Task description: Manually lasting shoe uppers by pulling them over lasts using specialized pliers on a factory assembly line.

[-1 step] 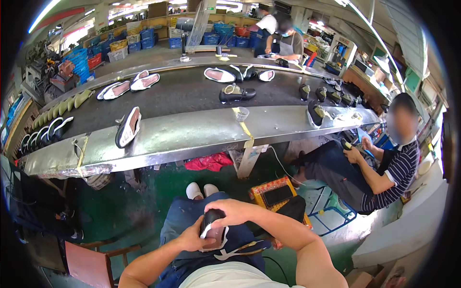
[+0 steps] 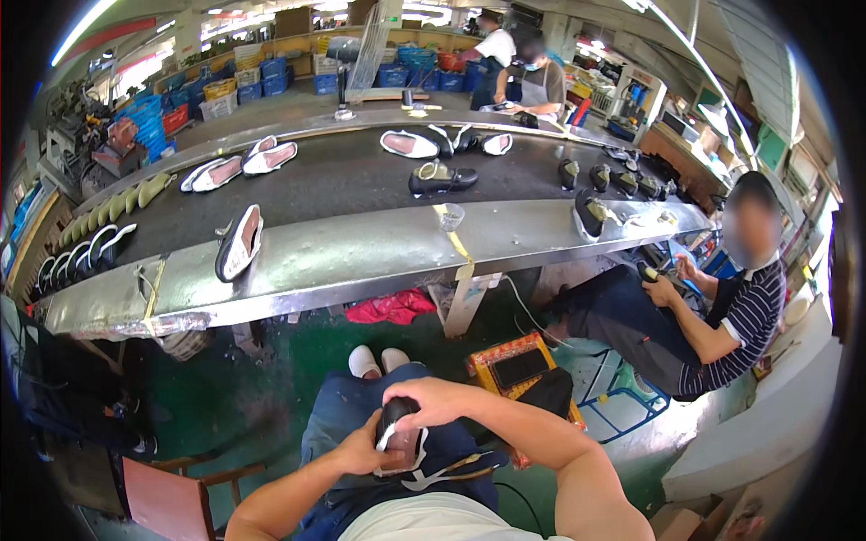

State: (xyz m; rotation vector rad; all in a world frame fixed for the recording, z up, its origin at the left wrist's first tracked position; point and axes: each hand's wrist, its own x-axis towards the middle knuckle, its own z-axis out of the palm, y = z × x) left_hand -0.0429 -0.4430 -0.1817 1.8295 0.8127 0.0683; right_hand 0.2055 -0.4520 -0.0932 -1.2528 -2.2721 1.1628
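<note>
A black shoe with a white edge and pinkish insole point(image 2: 403, 439) rests over my lap, held between both hands. My left hand point(image 2: 365, 448) grips its side near the heel end, thumb laid over the opening. Across the black toe curls my right hand point(image 2: 428, 402), its fingers bent around the upper. Beside the shoe, on my blue apron point(image 2: 327, 424), lies a pale-handled tool point(image 2: 426, 481), perhaps pincers or scissors.
Ahead runs a long bench with a metal edge point(image 2: 325, 261), bearing a white-trimmed shoe point(image 2: 241, 243) and several others. A co-worker point(image 2: 753, 288) sits at the right, handling a shoe. A yellow-and-red box point(image 2: 494, 371) stands right of my knees; a reddish chair point(image 2: 167, 500) is at left.
The seated co-worker's hand has shifted slightly toward the shoe they hold. My two hands and my shoe stay nearly in place.
</note>
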